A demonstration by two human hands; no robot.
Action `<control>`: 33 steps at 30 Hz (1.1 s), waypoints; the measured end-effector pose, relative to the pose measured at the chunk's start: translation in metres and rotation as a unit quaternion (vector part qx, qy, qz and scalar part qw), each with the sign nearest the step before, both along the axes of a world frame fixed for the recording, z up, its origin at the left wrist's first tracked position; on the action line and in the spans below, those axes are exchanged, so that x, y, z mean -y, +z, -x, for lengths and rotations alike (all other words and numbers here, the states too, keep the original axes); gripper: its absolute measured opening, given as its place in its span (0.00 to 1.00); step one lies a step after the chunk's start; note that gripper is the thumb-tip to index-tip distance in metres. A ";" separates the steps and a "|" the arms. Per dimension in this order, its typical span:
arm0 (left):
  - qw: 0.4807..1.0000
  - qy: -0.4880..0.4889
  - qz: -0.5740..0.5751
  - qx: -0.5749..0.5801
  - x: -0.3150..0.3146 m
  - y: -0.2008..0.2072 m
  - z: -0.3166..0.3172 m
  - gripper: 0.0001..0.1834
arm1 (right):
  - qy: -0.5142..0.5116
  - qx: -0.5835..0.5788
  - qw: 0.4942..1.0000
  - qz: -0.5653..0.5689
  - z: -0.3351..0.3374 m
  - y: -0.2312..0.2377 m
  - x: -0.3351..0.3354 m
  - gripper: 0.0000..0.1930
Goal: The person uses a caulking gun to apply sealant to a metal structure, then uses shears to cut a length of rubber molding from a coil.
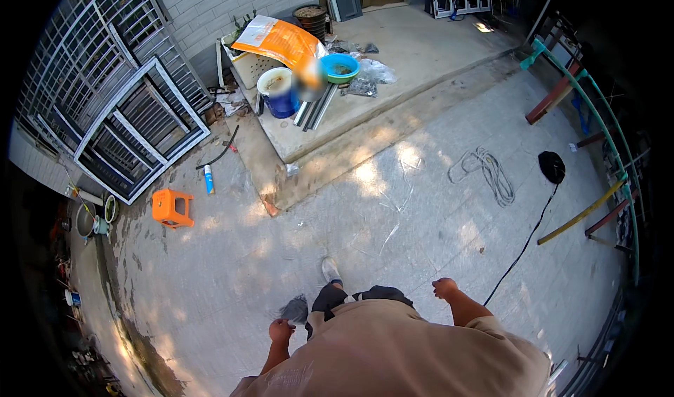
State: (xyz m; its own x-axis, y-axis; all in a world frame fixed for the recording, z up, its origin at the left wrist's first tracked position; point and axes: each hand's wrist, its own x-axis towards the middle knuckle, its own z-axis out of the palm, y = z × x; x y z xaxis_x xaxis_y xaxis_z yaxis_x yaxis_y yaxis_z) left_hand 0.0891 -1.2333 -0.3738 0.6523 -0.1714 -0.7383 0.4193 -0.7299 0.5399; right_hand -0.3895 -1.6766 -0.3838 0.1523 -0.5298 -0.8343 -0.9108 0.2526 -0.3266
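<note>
Low in the picture, my left hand (282,330) has its fingers closed on the edge of a dark grey crumpled piece of mesh or cloth (295,308); its exact kind is hard to tell. The piece hangs beside my left leg. My right hand (444,288) is out to the right of my body with its fingers curled in, and nothing shows in it. One shoe (330,269) is forward on the grey paving.
An orange stool (172,208) and a blue spray can (209,179) stand to the left, near leaning window frames (133,127). Ahead, a raised concrete step holds a bucket (279,98) and a blue basin (340,67). A coiled rope (491,176) and black cable (523,249) lie right.
</note>
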 end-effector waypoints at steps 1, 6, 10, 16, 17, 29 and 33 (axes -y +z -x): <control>1.000 -0.017 -0.001 0.004 0.014 -0.003 -0.021 0.14 | -0.039 -0.017 0.999 -0.011 -0.009 0.008 0.001 0.15; 0.987 -0.149 -0.050 0.024 0.099 -0.002 -0.107 0.14 | -0.262 0.023 0.965 0.001 -0.039 0.065 -0.007 0.14; 0.966 -0.239 -0.059 0.073 0.161 -0.017 -0.182 0.13 | -0.318 0.049 0.946 -0.030 -0.080 0.079 -0.016 0.14; 0.948 -0.281 -0.072 0.131 0.291 -0.014 -0.253 0.16 | -0.065 0.043 0.992 -0.096 -0.076 0.010 0.014 0.16; 0.973 -0.201 -0.037 0.109 0.315 -0.005 -0.258 0.13 | -0.122 0.026 0.982 -0.141 -0.091 0.014 0.041 0.17; 0.881 -0.366 -0.079 0.290 0.613 0.069 -0.318 0.08 | -0.405 0.179 0.886 0.136 -0.162 0.070 0.431 0.13; 0.845 -0.426 -0.132 0.296 0.704 0.080 -0.342 0.08 | -0.422 0.234 0.865 0.134 -0.221 0.110 0.490 0.13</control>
